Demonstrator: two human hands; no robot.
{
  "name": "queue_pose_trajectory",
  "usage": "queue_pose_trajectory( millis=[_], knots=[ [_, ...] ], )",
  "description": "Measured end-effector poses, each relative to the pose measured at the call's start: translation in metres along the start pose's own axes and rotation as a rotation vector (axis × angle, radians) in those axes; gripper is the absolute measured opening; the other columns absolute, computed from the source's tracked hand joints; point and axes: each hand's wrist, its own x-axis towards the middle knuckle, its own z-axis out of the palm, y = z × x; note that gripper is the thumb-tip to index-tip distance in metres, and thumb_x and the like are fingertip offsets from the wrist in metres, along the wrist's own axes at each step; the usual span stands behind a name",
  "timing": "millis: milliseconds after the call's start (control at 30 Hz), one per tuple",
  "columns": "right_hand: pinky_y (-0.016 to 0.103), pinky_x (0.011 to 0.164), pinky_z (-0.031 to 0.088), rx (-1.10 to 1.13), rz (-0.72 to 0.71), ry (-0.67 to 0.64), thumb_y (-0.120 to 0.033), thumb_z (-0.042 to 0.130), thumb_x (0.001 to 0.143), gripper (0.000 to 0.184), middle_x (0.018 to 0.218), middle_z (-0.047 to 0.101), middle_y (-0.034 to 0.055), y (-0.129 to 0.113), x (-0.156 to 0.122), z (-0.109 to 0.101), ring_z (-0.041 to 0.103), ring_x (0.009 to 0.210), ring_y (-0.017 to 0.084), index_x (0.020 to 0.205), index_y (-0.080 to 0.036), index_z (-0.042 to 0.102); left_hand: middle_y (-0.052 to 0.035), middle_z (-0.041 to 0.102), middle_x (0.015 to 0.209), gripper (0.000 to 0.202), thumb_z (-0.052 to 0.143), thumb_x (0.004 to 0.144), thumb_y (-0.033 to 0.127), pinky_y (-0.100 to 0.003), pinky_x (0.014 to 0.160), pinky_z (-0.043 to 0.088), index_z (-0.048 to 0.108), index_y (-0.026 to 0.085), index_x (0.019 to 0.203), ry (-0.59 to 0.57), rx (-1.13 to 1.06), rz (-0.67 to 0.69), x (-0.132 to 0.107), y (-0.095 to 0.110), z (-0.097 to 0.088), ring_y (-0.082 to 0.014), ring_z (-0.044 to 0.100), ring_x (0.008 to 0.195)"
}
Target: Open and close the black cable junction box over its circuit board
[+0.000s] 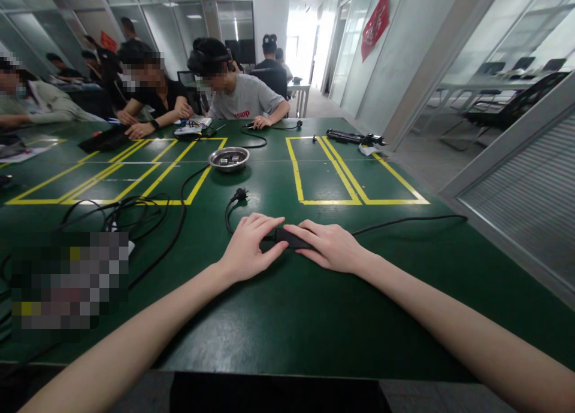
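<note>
A black power adapter (291,239) lies on the green table between my two hands. My right hand (330,245) grips its right part, thumb on the near side and fingers over the top. At the left end, my left hand (251,245) has its thumb and forefinger around the adapter where a cord's connector (268,238) meets it. Just beyond my left hand, a black power plug (239,195) rests on the table, its cord curving back under the fingers. A thin black cable (404,222) runs off to the right from beneath my right hand.
A metal bowl (229,159) with small metal parts stands ahead. Tangled black cables (130,212) and a blurred-out object (72,281) lie at left. Yellow tape (354,202) marks the table. A folded black tripod-like stand (354,137) lies far right. Co-workers (242,96) sit across.
</note>
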Motion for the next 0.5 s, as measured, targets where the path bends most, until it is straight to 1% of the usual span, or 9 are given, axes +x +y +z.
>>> queue_pose_trajectory(
  millis=[67,133,167,233,300,367,433,500],
  knots=[
    [0.03,0.065,0.055,-0.033,0.114,0.06,-0.04,0.045,0.106,0.053,0.118,0.068,0.0128,0.012,-0.003,0.001,0.07,0.079,0.021,0.155,-0.021,0.042,-0.0119,0.067,0.135,0.041,0.064,0.096,0.034,-0.051,0.109,0.043,0.063,0.022,0.135,0.092,0.07,0.072,0.0,-0.002,-0.003,-0.0304,0.057,0.127],
    [0.032,0.066,0.055,-0.058,0.262,0.138,-0.041,0.043,0.106,0.054,0.117,0.069,0.0136,0.03,-0.008,-0.002,0.07,0.081,0.024,0.155,-0.021,0.042,-0.0117,0.064,0.141,0.038,0.061,0.097,0.032,-0.051,0.111,0.041,0.063,0.023,0.134,0.129,0.105,0.118,-0.001,-0.004,-0.004,-0.0303,0.054,0.132],
    [0.033,0.068,0.055,-0.062,0.348,0.179,-0.041,0.042,0.105,0.053,0.117,0.069,0.014,0.041,-0.011,-0.004,0.07,0.082,0.026,0.154,-0.02,0.044,-0.0117,0.065,0.14,0.036,0.06,0.098,0.031,-0.05,0.11,0.041,0.064,0.022,0.133,0.121,0.106,0.142,-0.001,-0.005,-0.004,-0.0297,0.055,0.131],
    [0.038,0.07,0.055,-0.08,0.531,0.257,-0.042,0.042,0.104,0.053,0.116,0.07,0.0153,0.063,-0.019,-0.011,0.07,0.084,0.029,0.151,-0.019,0.048,-0.0118,0.066,0.137,0.034,0.059,0.098,0.029,-0.048,0.109,0.043,0.064,0.021,0.131,0.066,0.089,0.184,-0.002,-0.007,-0.002,-0.0285,0.057,0.129],
    [0.04,0.072,0.054,-0.112,0.694,0.322,-0.043,0.043,0.101,0.053,0.112,0.072,0.0153,0.084,-0.027,-0.021,0.069,0.084,0.032,0.147,-0.019,0.053,-0.0116,0.067,0.136,0.033,0.059,0.098,0.027,-0.048,0.109,0.043,0.065,0.02,0.129,0.002,0.065,0.209,-0.003,-0.007,0.001,-0.0281,0.059,0.128],
    [0.042,0.076,0.053,-0.144,0.847,0.371,-0.043,0.043,0.099,0.054,0.111,0.073,0.0169,0.098,-0.035,-0.034,0.07,0.089,0.034,0.145,-0.017,0.055,-0.0113,0.067,0.136,0.032,0.06,0.097,0.027,-0.048,0.109,0.044,0.066,0.02,0.128,-0.042,0.045,0.21,-0.003,-0.006,0.004,-0.0282,0.059,0.128],
    [0.043,0.08,0.052,-0.165,0.996,0.382,-0.042,0.043,0.099,0.057,0.116,0.072,0.0206,0.106,-0.042,-0.047,0.069,0.095,0.037,0.147,-0.013,0.053,-0.0111,0.067,0.136,0.032,0.06,0.097,0.027,-0.048,0.109,0.044,0.066,0.02,0.128,-0.069,0.03,0.203,-0.004,-0.006,0.005,-0.0284,0.059,0.128],
    [0.044,0.083,0.05,-0.185,1.131,0.357,-0.043,0.041,0.1,0.058,0.12,0.071,0.0234,0.111,-0.05,-0.057,0.069,0.099,0.038,0.148,-0.013,0.052,-0.0107,0.068,0.134,0.033,0.06,0.097,0.026,-0.049,0.109,0.044,0.065,0.022,0.129,-0.094,0.017,0.195,-0.003,-0.005,0.005,-0.0283,0.059,0.127]
  ],
)
